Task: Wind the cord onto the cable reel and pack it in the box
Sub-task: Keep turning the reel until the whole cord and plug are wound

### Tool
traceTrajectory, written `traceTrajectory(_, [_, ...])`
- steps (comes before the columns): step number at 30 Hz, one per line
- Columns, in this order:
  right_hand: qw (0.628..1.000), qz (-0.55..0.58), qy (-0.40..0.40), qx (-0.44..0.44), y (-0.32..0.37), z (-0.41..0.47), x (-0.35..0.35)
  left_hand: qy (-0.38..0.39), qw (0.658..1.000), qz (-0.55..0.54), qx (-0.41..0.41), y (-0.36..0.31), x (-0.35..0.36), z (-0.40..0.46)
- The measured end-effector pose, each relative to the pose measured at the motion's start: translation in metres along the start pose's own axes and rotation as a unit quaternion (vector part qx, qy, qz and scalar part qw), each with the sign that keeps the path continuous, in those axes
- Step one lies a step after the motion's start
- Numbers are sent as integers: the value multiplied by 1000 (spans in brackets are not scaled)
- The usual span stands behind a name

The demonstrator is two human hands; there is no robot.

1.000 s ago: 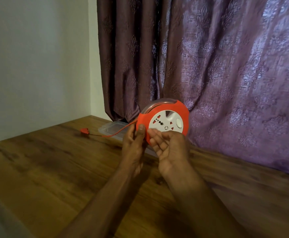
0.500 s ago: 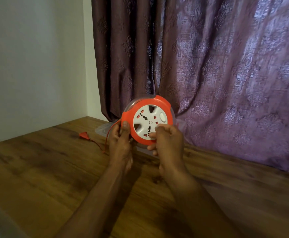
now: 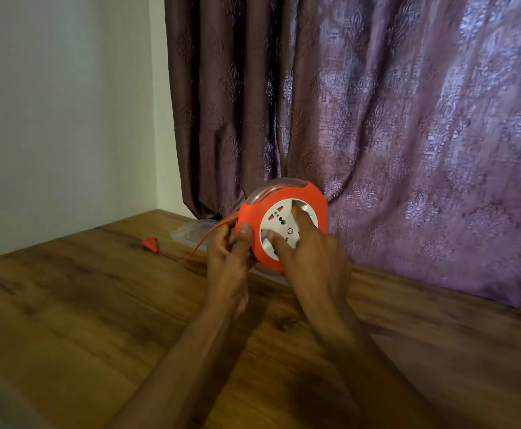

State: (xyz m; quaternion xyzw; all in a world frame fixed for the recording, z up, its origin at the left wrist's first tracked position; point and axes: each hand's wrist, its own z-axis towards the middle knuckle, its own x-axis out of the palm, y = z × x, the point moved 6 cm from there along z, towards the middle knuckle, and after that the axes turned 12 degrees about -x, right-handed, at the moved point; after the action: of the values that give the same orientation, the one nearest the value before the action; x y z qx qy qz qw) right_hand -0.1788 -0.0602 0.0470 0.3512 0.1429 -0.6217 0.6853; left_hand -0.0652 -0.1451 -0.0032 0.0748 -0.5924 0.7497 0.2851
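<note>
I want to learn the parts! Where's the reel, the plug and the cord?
reel (image 3: 254, 213): head view, on its orange rim.
plug (image 3: 150, 244): head view, on its orange body lying on the table.
cord (image 3: 203, 241): head view, on the loose stretch.

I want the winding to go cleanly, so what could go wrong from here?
1. The loose cord trails across the table to the plug; as it winds in, the plug may drag and catch on the clear box.
2. The left hand grips only the cable reel rim while the right hand fingers press its white face; the reel could slip.
</note>
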Motion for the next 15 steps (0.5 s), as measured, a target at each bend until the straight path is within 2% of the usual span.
traceTrajectory(4, [998, 30, -30, 36, -5, 0, 4, 3, 1000, -14, -4, -2, 1, -1])
traceTrajectory(7, [986, 127, -31, 100, -13, -2, 12, -5, 999, -29, -17, -1, -2, -1])
traceTrajectory(15, [897, 401, -30, 183, -14, -5, 29, -24, 999, -42, -25, -2, -5, -1])
